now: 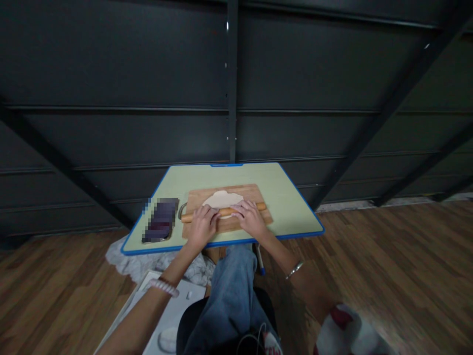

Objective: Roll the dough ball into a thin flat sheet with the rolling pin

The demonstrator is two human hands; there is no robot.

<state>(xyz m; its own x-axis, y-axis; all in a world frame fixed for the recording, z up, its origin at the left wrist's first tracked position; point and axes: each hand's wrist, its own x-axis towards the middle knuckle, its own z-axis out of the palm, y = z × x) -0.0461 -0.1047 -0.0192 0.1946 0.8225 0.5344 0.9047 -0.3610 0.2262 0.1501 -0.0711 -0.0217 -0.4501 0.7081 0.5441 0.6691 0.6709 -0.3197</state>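
A wooden rolling pin lies across a flat sheet of pale dough on a wooden cutting board. My left hand rests on the pin left of its middle, fingers curled over it. On the pin's right part sits my right hand, its fingers bent over the wood. The dough spreads out beyond the pin, away from me, with an uneven rounded edge. Part of it is hidden under the pin and my hands.
The board lies on a small pale table with a blue rim. A phone, partly pixelated, lies left of the board. Dark metal panels stand behind the table. A white flat box and crumpled cloth are below left.
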